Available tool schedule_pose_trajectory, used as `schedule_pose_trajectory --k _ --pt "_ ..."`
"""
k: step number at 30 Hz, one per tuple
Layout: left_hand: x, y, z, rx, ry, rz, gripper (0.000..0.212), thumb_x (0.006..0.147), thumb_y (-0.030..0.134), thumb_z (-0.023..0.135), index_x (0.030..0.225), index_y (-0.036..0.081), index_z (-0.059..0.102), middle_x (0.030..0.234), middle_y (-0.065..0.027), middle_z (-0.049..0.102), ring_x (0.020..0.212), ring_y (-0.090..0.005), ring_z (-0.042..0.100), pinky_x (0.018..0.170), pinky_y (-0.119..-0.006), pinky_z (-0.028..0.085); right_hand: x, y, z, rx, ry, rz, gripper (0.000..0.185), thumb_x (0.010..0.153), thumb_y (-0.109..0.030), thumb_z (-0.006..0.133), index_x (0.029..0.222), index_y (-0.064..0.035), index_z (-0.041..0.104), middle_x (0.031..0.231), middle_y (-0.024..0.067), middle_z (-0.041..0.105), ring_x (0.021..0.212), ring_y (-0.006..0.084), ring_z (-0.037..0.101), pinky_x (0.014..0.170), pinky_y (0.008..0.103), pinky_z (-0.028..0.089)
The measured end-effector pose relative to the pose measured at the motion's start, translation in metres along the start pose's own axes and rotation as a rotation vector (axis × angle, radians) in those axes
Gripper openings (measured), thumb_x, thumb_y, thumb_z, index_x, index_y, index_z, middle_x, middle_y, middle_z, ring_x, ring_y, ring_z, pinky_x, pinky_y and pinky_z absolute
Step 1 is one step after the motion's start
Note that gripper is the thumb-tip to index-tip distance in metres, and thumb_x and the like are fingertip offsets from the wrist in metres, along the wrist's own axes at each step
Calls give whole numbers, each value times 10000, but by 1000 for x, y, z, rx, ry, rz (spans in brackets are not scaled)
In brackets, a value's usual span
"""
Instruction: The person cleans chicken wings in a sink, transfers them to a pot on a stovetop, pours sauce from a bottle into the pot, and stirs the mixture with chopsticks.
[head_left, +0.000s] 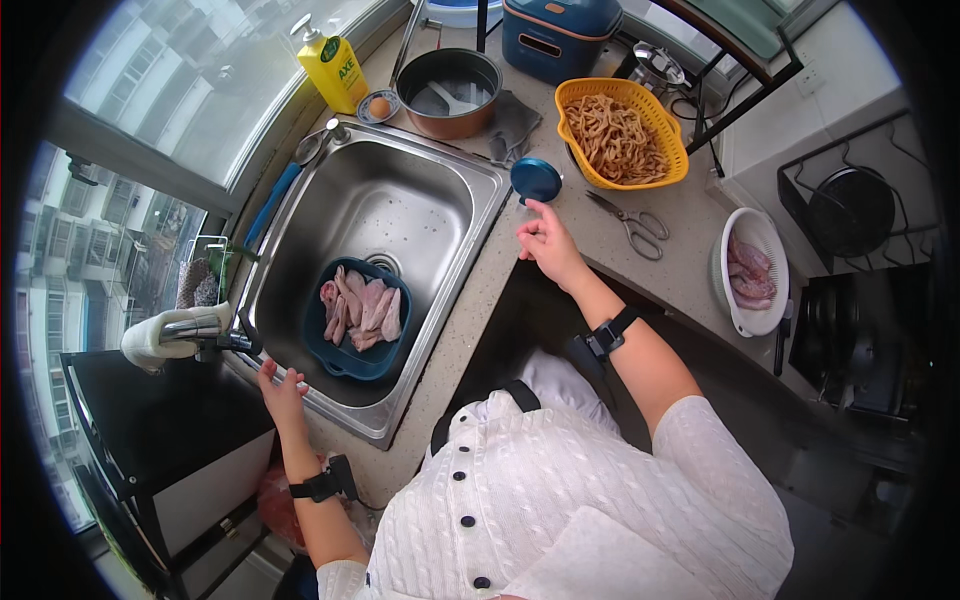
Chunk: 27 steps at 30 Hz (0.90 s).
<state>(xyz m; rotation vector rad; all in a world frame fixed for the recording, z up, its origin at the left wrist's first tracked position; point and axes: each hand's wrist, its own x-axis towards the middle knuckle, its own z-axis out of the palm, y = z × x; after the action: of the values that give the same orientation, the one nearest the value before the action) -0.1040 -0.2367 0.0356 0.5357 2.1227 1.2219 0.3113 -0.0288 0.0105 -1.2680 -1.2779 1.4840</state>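
Observation:
My left hand (282, 395) is held over the near left rim of the stainless steel sink (390, 169), just below the faucet (196, 330). Its fingers are spread and hold nothing. In the sink, a dark blue plastic basin (321, 358) contains several pieces of raw poultry (364, 304). My right hand (551, 244) hovers by the counter edge, empty, with fingers loosely bent. Its index finger reaches to the edge of a round dark blue lid-like object (536, 180); I cannot tell whether they touch. Kitchen scissors (634, 225) lie to the right of that hand.
A yellow basket (679, 161) of brown food strips (616, 139), a pot (450, 124), a grey cloth (514, 127) and a yellow AXE pump bottle (334, 71) stand along the back. Rightward are a white colander (776, 262) with raw meat (750, 274) and a stove (855, 210).

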Motion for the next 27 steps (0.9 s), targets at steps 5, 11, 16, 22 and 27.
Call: schedule_pose_trajectory --k 5,11,16,22,27 --pt "-17 5 40 1 -51 -34 458 813 39 546 1233 61 364 1204 -110 400 736 -131 575 541 -216 467 13 20 -13 122 28 385 512 830 -87 545 1277 -61 299 939 73 539 630 133 556 573 244 446" --pt "-31 65 148 22 -272 71 424 832 36 534 1223 49 371 1178 -120 437 746 -122 572 560 -214 483 38 8 -2 710 -251 537 541 868 -130 516 1334 -170 245 1104 85 519 764 158 550 666 282 448" --pt "-38 93 201 139 -472 133 412 828 32 543 1208 25 385 1161 -98 461 743 -109 586 553 -199 472 51 21 -3 718 -57 463 220 907 -343 497 984 -149 425 954 43 513 838 154 535 682 293 431" --pt "-14 54 171 132 -432 -39 333 858 62 501 1181 37 424 1086 -88 493 727 -114 558 589 -227 493 -6 14 -70 567 -175 469 127 892 -236 523 907 -117 482 816 18 532 699 116 520 626 256 421" --pt "21 -4 125 369 -375 -220 347 811 172 572 1132 71 486 1004 -48 540 779 -127 533 611 -257 453 -88 -10 -141 610 -70 498 54 872 -139 520 856 -106 481 773 20 531 633 114 515 590 245 415"
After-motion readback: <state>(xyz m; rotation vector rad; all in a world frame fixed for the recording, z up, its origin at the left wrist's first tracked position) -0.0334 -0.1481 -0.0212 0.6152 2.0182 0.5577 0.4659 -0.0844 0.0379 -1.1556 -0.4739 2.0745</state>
